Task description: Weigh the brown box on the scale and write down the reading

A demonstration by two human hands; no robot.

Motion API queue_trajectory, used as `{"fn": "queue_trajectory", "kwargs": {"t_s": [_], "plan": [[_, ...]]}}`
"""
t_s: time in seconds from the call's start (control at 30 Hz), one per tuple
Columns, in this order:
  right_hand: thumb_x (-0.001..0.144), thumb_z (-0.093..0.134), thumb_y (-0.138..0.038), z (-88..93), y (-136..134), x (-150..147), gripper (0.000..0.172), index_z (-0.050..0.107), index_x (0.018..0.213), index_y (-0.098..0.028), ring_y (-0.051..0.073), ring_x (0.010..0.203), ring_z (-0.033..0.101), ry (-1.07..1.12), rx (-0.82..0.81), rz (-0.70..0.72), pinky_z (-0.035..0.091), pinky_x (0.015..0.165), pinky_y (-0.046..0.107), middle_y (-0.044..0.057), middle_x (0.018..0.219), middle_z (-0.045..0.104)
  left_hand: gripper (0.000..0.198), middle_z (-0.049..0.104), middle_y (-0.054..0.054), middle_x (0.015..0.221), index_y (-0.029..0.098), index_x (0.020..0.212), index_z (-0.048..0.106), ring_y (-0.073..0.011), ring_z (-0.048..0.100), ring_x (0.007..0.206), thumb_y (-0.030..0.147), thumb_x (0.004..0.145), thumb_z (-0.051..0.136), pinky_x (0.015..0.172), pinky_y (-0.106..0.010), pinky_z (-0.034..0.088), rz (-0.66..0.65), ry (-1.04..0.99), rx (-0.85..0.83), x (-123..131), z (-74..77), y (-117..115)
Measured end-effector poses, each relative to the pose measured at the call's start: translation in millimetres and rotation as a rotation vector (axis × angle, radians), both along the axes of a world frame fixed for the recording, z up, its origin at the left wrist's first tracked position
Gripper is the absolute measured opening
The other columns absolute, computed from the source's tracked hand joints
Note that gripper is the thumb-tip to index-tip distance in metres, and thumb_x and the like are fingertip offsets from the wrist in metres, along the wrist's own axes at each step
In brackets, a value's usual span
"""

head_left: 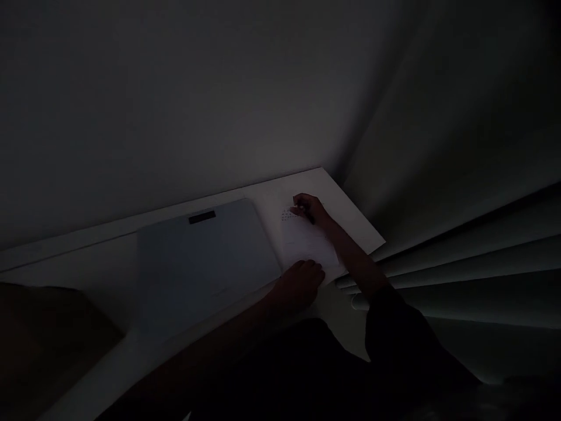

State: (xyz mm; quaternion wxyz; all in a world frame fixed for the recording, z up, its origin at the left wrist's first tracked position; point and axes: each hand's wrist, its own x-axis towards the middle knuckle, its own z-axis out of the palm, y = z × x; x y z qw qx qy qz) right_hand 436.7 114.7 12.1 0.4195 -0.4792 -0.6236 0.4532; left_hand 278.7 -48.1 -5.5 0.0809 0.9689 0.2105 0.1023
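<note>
The scene is very dim. A white sheet of paper (304, 242) lies on a narrow white table, with rows of small dark marks near its upper left edge. My right hand (310, 208) is over the upper part of the sheet, its fingers closed around a dark pen (308, 215). The pen's tip is hard to make out against the fingers. At the sheet's lower edge rests my left hand (303, 280), palm down with the fingers loosely bent on the paper. I see nothing held in it.
Left of the paper lies a large flat grey-blue panel (205, 263) with a dark rectangle near its far edge. The white table (350, 219) runs along a wall and ends at a corner on the right. Curtain folds (473, 257) hang beside it. A brown shape (48, 339) fills the lower left.
</note>
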Motion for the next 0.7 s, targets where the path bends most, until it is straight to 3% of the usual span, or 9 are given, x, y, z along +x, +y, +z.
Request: {"fn": "queue_trajectory", "kwargs": {"t_s": [0.07, 0.17, 0.27, 0.37, 0.5, 0.7], "plan": [[0.075, 0.064, -0.056, -6.8, -5.2, -1.3, 0.044, 0.054, 0.079, -0.013, 0.005, 0.065, 0.047, -0.068, 0.071, -0.023, 0.04, 0.063, 0.019, 0.001, 0.074, 0.054, 0.026, 0.062, -0.009, 0.12, 0.017, 0.113, 0.06, -0.0239, 0.058, 0.108, 0.016, 0.09, 0.048, 0.087, -0.037, 0.052, -0.005, -0.001, 0.001, -0.4, -2.4, 0.5], [0.09, 0.041, -0.053, -12.3, -12.6, -2.3, 0.04, 0.055, 0.094, -0.016, 0.007, 0.055, 0.046, -0.034, -0.009, 0.014, 0.037, 0.055, 0.019, -0.002, 0.062, 0.051, 0.027, 0.061, -0.01, 0.123, 0.016, 0.115, 0.058, -0.0246, 0.057, 0.111, 0.015, 0.09, 0.047, 0.088, -0.038, 0.052, -0.011, -0.017, 0.026, -1.0, -6.0, 0.8], [0.086, 0.051, -0.046, -14.3, -17.2, -3.7, 0.029, 0.051, 0.09, -0.016, 0.008, 0.052, 0.049, -0.063, -0.074, 0.028, 0.037, 0.051, 0.018, -0.002, 0.061, 0.054, 0.029, 0.062, -0.01, 0.123, 0.016, 0.116, 0.058, -0.0258, 0.057, 0.112, 0.014, 0.088, 0.049, 0.089, -0.039, 0.053, -0.016, -0.018, 0.025, -1.2, -6.5, 0.6], [0.082, 0.059, -0.048, -15.5, -19.7, -5.8, 0.037, 0.042, 0.073, -0.016, 0.006, 0.051, 0.046, -0.13, -0.024, -0.077, 0.036, 0.05, 0.017, -0.002, 0.059, 0.049, 0.03, 0.062, -0.01, 0.125, 0.016, 0.117, 0.058, -0.0256, 0.057, 0.113, 0.013, 0.088, 0.049, 0.09, -0.04, 0.053, -0.009, 0.003, 0.0, -1.2, -4.4, 0.3], [0.091, 0.048, -0.049, -16.1, -22.0, -7.8, 0.037, 0.039, 0.075, -0.017, 0.005, 0.045, 0.041, -0.178, -0.068, -0.077, 0.033, 0.047, 0.017, -0.005, 0.052, 0.043, 0.03, 0.061, -0.01, 0.127, 0.016, 0.118, 0.058, -0.0253, 0.057, 0.115, 0.014, 0.089, 0.05, 0.093, -0.039, 0.052, -0.006, -0.001, 0.005, -1.0, -3.0, 0.3], [0.094, 0.043, -0.045, -11.9, -25.5, -11.8, 0.035, 0.038, 0.074, -0.017, 0.006, 0.047, 0.045, -0.233, -0.047, -0.046, 0.036, 0.049, 0.016, -0.004, 0.053, 0.046, 0.028, 0.062, -0.009, 0.125, 0.016, 0.116, 0.058, -0.0246, 0.058, 0.112, 0.015, 0.091, 0.045, 0.09, -0.038, 0.053, -0.011, -0.003, 0.019, -1.3, -5.3, 0.3]]}}
